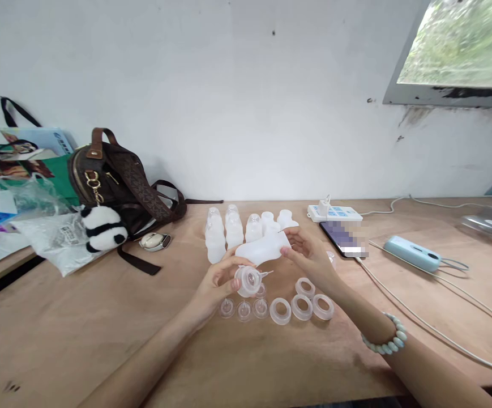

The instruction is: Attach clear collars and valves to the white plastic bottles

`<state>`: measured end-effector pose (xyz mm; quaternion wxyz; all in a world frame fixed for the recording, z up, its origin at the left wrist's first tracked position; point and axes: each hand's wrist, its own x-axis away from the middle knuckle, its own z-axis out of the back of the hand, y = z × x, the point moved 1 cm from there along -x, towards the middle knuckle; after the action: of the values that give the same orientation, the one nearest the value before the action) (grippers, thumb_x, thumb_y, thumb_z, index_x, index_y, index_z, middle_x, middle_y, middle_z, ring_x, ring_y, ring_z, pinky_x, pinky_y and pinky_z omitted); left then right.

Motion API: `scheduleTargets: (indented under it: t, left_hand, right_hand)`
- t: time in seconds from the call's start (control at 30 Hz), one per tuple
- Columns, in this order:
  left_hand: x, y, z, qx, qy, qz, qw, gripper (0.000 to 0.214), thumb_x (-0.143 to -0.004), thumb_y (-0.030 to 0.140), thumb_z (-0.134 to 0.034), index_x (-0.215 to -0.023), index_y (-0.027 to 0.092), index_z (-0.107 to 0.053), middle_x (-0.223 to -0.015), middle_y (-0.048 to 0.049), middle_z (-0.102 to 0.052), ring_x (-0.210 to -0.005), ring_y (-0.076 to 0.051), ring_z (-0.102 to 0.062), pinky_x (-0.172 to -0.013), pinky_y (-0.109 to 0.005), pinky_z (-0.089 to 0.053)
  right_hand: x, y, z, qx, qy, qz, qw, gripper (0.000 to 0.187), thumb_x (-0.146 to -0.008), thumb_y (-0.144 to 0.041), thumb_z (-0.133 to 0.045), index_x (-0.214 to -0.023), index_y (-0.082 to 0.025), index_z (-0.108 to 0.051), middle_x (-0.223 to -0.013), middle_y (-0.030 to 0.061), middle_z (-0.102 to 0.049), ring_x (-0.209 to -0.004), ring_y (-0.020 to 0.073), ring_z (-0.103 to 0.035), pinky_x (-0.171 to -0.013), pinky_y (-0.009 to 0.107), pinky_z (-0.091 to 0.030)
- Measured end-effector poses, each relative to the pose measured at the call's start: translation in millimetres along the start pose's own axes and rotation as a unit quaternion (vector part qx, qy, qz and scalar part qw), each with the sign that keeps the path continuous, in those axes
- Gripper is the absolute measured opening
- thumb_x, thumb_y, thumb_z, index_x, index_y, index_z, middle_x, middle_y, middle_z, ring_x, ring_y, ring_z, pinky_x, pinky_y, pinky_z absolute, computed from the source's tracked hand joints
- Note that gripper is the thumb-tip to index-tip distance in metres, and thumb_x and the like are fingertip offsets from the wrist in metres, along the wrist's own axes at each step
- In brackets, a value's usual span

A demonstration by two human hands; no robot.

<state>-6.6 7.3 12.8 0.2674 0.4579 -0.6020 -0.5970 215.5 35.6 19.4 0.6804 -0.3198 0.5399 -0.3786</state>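
Note:
My left hand (pixel 222 279) is closed around a clear ring-shaped bottle collar (pixel 249 281) with a thin translucent stem sticking out to the right. In my right hand (pixel 309 252) is a white, soft-looking bottle body (pixel 263 249), tilted on its side and pinched at its right end. The bottle's left end comes close to my left fingers; whether they touch it I cannot tell. Below the hands lie several clear nipple pieces (pixel 244 311) and, to their right, several loose collar rings (pixel 280 311). Behind stand capped white bottles (pixel 215 243) and uncapped bottle bodies (pixel 287 219).
On the left are a brown backpack (pixel 120 181) with a panda plush (pixel 103 228), a plastic bag (pixel 54 238) and a computer mouse (pixel 155 242). To the right are a power strip (pixel 343 215), phone (pixel 343 239), blue power bank (pixel 413 253) and white cables. A wall stands behind the table.

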Motion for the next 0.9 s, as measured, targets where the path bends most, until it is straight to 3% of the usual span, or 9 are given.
scheduleTargets:
  t: [0.1,0.2,0.3,0.4,0.5,0.63,0.77,0.9]
  left_hand:
    - [-1,-3,1.4,0.018,0.006,0.005,1.0,0.046,-0.069,0.057,-0.078,-0.1,0.023,-0.072,-0.119,-0.0091,-0.052,-0.097,-0.029,-0.063,-0.069,-0.037,-0.058]
    - [-3,-3,3.2,-0.021,0.032,-0.013,0.999,0.047,-0.069,0.057,-0.079,-0.099,0.021,-0.073,-0.115,-0.0095,-0.056,-0.099,-0.029,-0.061,-0.078,-0.039,-0.056]
    - [-5,-4,3.9,-0.062,0.039,-0.046,0.996,0.047,-0.067,0.058,-0.08,-0.094,0.02,-0.075,-0.116,-0.0095,-0.056,-0.111,-0.03,-0.057,-0.096,-0.04,-0.048]
    - [-8,-7,3.5,-0.048,0.017,-0.066,0.997,0.042,-0.066,0.054,-0.083,-0.095,0.023,-0.076,-0.127,-0.0079,-0.052,-0.117,-0.029,-0.055,-0.098,-0.038,-0.046]
    - [-8,-10,2.6,-0.043,-0.006,-0.062,0.997,0.04,-0.068,0.051,-0.083,-0.096,0.024,-0.076,-0.131,-0.0077,-0.049,-0.116,-0.027,-0.055,-0.095,-0.035,-0.048]
    - [-7,-9,1.4,-0.041,-0.006,-0.045,0.998,0.046,-0.066,0.055,-0.082,-0.096,0.02,-0.075,-0.13,-0.0093,-0.047,-0.107,-0.027,-0.06,-0.082,-0.032,-0.055]
    - [-7,-3,2.9,-0.051,0.065,-0.001,0.997,0.034,-0.073,0.047,-0.08,-0.087,0.017,-0.071,-0.107,-0.007,-0.058,-0.07,-0.013,-0.062,-0.059,-0.026,-0.056]
    - [-8,2,5.6,-0.032,0.126,-0.006,0.992,0.033,-0.069,0.043,-0.083,-0.079,0.016,-0.068,-0.084,-0.0033,-0.06,-0.067,-0.014,-0.06,-0.051,-0.022,-0.052]
  right_hand:
    - [4,-5,2,0.101,0.034,0.068,0.992,0.042,-0.09,-0.044,-0.06,-0.126,-0.025,-0.048,-0.125,0.0116,-0.059,-0.11,0.0252,-0.06,-0.088,0.044,-0.053]
    - [14,-19,-1,0.221,0.073,0.221,0.947,0.06,-0.088,-0.049,-0.063,-0.138,-0.025,-0.039,-0.135,0.0156,-0.051,-0.124,0.0317,-0.049,-0.099,0.053,-0.044]
    - [24,-30,-11,0.314,0.007,0.338,0.887,0.061,-0.085,-0.051,-0.067,-0.134,-0.023,-0.046,-0.13,0.0157,-0.056,-0.123,0.0339,-0.048,-0.102,0.054,-0.039]
    - [30,-34,-22,0.368,-0.053,0.372,0.851,0.046,-0.089,-0.044,-0.064,-0.129,-0.023,-0.054,-0.129,0.0132,-0.06,-0.123,0.032,-0.048,-0.105,0.052,-0.035]
    - [31,-34,-27,0.354,-0.063,0.367,0.858,0.028,-0.094,-0.033,-0.059,-0.12,-0.023,-0.059,-0.126,0.0115,-0.063,-0.123,0.0299,-0.048,-0.104,0.05,-0.036]
    - [28,-33,-22,0.276,-0.065,0.351,0.893,0.029,-0.091,-0.033,-0.062,-0.116,-0.02,-0.058,-0.121,0.0123,-0.065,-0.119,0.0299,-0.052,-0.1,0.049,-0.041]
    - [18,-27,-4,0.212,0.027,0.29,0.933,0.032,-0.086,-0.032,-0.067,-0.115,-0.023,-0.055,-0.109,0.0101,-0.067,-0.104,0.0279,-0.061,-0.089,0.046,-0.048]
    - [5,-16,14,0.192,0.083,0.215,0.954,0.038,-0.086,-0.031,-0.068,-0.121,-0.024,-0.054,-0.111,0.0099,-0.065,-0.098,0.0254,-0.064,-0.085,0.042,-0.053]
